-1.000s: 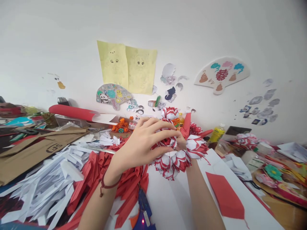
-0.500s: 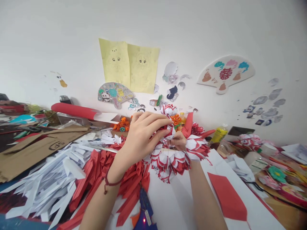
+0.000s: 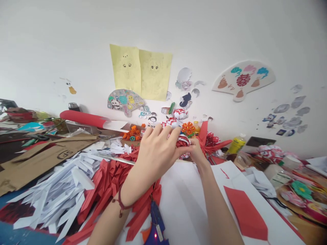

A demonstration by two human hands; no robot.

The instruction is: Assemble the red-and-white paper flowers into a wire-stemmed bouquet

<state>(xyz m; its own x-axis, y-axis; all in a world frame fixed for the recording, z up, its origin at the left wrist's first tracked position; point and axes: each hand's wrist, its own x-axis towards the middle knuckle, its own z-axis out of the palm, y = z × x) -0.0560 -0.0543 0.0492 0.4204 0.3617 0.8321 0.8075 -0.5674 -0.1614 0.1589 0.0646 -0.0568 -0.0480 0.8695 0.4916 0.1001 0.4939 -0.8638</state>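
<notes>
Red/wht flowers [image 3: 183,141] above far end of wht sheet [image 3: 184,194], L hand [image 3: 158,148] fingers curled round flowers, R hand [image 3: 198,153] at their R, fingertips hidden, can't tell grip, red strips [image 3: 109,182] L of sheet, wht strips [image 3: 60,187] farther L, red card [image 3: 246,215] on sheet's R

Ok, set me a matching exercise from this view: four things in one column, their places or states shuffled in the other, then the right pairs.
1. left hand
2. central red-and-white paper flowers
3. white paper strips
4. yellow drawings

A. up on the wall
B. dark cord around the wrist
C. partly hidden behind fingers
D. heaped left of the red strips

Pairs: 1-B, 2-C, 3-D, 4-A
</notes>
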